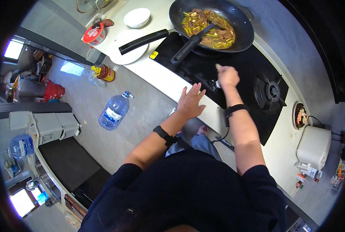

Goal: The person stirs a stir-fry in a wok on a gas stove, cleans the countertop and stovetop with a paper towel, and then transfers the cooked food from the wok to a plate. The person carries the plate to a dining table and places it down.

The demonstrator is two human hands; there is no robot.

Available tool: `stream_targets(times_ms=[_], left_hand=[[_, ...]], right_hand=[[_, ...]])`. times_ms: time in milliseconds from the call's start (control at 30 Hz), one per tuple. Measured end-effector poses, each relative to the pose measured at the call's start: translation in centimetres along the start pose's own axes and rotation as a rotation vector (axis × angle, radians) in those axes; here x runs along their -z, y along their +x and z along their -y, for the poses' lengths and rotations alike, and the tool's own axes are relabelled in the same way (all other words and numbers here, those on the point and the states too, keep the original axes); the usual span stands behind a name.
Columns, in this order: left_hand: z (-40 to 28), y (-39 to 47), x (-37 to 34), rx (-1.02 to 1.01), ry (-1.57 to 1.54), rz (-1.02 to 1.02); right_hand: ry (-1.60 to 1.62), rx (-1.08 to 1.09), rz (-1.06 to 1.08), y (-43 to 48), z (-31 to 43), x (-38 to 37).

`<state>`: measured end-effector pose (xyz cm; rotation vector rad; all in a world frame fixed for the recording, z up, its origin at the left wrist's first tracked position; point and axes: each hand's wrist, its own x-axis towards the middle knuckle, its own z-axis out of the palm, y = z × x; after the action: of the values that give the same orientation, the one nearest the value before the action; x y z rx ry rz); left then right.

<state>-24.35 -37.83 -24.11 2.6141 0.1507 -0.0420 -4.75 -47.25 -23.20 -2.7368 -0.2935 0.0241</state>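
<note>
My right hand is closed over the black glass gas cooktop, beside its front control knobs. Bits of a pale, crumpled item, perhaps a cloth or tissue, stick out of the fist. My left hand is spread palm down at the white countertop's front edge, holding nothing; whether it presses on the surface is unclear. Beyond both hands, a dark wok sits on the left burner with sliced meat and green-yellow stalks in it. A black-handled spatula leans in the wok, its handle over the glass.
The wok's handle juts over a white plate. Nearby are a white bowl and a red-lidded tub. The bare right burner, a plate of food and a white appliance lie rightward. A large water bottle lies on the floor.
</note>
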Motion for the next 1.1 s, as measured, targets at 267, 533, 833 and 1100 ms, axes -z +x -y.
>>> stream_targets(times_ms=[267, 533, 833, 1100], left_hand=[[0.9, -5.8, 2.0, 0.059, -0.231, -0.221], [-1.4, -10.1, 2.8, 0.307, -0.39, -0.324], [-6.3, -10.2, 0.6, 0.278, -0.433, -0.323], [-9.4, -10.7, -1.2, 0.332, -0.485, -0.289]], right_hand=[[-0.037, 0.791, -0.039, -6.6, -0.5, 0.0], [-0.049, 0.724, 0.105, -9.3, -5.3, 4.6], [0.081, 0.964, 0.204, -9.7, -6.2, 3.4], [-0.075, 0.869, 0.062, -15.5, -13.0, 5.5]])
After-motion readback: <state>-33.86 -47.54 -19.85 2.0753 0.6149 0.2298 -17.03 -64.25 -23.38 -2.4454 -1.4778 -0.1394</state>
